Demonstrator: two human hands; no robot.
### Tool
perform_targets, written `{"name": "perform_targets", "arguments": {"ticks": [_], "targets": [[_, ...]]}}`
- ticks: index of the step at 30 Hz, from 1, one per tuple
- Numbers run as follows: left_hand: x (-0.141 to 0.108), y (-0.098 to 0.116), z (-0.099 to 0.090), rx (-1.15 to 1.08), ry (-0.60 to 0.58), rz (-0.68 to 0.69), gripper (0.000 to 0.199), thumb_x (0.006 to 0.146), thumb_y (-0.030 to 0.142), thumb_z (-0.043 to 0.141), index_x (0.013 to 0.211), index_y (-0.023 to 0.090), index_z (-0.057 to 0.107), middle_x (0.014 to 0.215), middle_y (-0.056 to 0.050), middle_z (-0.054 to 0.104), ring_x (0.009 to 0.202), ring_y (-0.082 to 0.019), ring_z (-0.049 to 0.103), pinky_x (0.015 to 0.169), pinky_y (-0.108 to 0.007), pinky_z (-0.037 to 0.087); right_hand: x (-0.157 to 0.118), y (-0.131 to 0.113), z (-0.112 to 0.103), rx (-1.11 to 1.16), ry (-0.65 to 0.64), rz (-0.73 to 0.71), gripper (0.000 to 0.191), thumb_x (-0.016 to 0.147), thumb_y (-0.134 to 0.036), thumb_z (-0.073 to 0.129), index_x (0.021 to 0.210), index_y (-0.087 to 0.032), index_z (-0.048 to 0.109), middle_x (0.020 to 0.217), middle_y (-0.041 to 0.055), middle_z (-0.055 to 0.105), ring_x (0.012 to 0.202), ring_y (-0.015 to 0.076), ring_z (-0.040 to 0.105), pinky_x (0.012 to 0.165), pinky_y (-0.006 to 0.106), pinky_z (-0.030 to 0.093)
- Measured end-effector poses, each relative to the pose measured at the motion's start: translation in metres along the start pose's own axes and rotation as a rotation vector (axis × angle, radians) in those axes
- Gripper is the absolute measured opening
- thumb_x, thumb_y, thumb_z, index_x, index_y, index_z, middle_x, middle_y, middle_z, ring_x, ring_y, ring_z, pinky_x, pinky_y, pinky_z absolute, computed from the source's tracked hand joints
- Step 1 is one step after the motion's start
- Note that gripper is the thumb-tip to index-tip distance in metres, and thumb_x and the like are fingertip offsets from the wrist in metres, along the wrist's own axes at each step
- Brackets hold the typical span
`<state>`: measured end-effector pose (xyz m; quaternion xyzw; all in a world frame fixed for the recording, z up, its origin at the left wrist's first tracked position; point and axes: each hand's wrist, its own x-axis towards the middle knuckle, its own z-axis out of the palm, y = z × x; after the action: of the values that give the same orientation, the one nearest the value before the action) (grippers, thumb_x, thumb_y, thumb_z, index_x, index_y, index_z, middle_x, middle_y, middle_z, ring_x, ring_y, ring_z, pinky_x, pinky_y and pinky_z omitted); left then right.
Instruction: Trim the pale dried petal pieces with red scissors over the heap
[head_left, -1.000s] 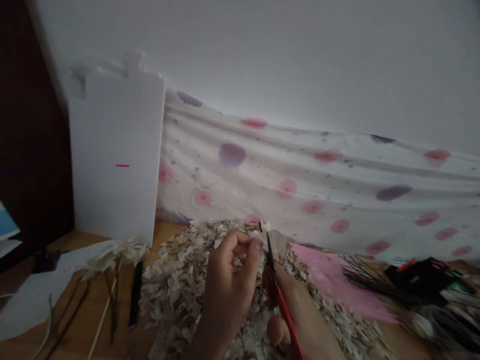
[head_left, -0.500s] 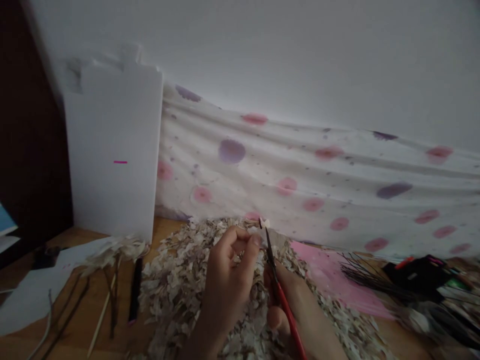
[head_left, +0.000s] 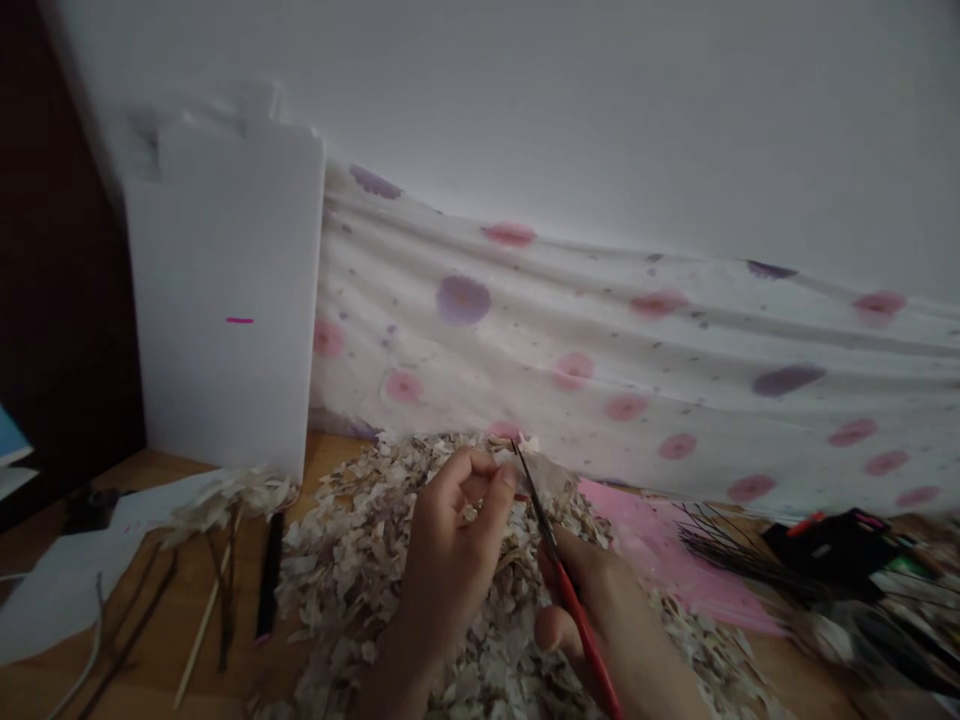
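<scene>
- The person's left hand (head_left: 454,540) is closed, fingers curled into the palm, with the thumb pressed against a pale papery scrap (head_left: 544,475) at the far edge of the heap.
- The right hand (head_left: 592,625) is gripping a pair of red-handled scissors (head_left: 576,615), with the thin dark blades pointing up and away and their tips just beside the scrap. I can't tell whether the blades are open or closed.
- Both hands sit over a big heap of pale flakes (head_left: 337,600) on a wooden table (head_left: 330,460), and the scrap lies against the heap's far side.
- A pink sheet (head_left: 667,560) lies to the right of the heap, under a bunch of thin dark bristles (head_left: 739,555).
- Beyond those is a black box (head_left: 832,555).
- To the left are a black pen (head_left: 268,575), a thin wooden stick (head_left: 202,640), dark stems (head_left: 139,620), a clump of pale flakes (head_left: 225,505) and white paper (head_left: 82,570).
- A white board (head_left: 225,300) with a short pink mark stands upright against the wall (head_left: 600,100).
- A wrinkled cloth with pink and purple spots (head_left: 600,350) hangs along that wall behind the heap.
</scene>
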<state>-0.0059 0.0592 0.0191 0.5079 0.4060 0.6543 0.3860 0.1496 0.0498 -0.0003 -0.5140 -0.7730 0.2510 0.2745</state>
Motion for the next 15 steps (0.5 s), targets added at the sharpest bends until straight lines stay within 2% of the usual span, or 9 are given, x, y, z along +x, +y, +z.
{"name": "perform_targets", "arguments": {"ticks": [11, 15], "targets": [[0.002, 0.002, -0.009, 0.018, -0.12, 0.009, 0.021, 0.094, 0.031, 0.054, 0.077, 0.02, 0.055, 0.068, 0.004, 0.058, 0.067, -0.013, 0.055, 0.064, -0.022, 0.039, 0.001, -0.003, -0.012, -0.041, -0.038, 0.036, 0.088, 0.049, -0.106, 0.031, 0.062, -0.019, 0.037, 0.058, -0.0028, 0.039, 0.057, 0.0118, 0.028, 0.051, 0.023, 0.025], [0.002, 0.002, -0.01, 0.011, -0.133, 0.017, 0.021, 0.095, 0.032, 0.053, 0.077, 0.021, 0.055, 0.068, 0.003, 0.058, 0.069, -0.014, 0.056, 0.066, -0.023, 0.04, 0.002, -0.003, -0.013, -0.03, -0.071, 0.038, 0.078, 0.063, -0.097, 0.05, 0.063, -0.019, 0.04, 0.059, -0.0032, 0.038, 0.057, 0.0117, 0.028, 0.051, 0.023, 0.025]]}}
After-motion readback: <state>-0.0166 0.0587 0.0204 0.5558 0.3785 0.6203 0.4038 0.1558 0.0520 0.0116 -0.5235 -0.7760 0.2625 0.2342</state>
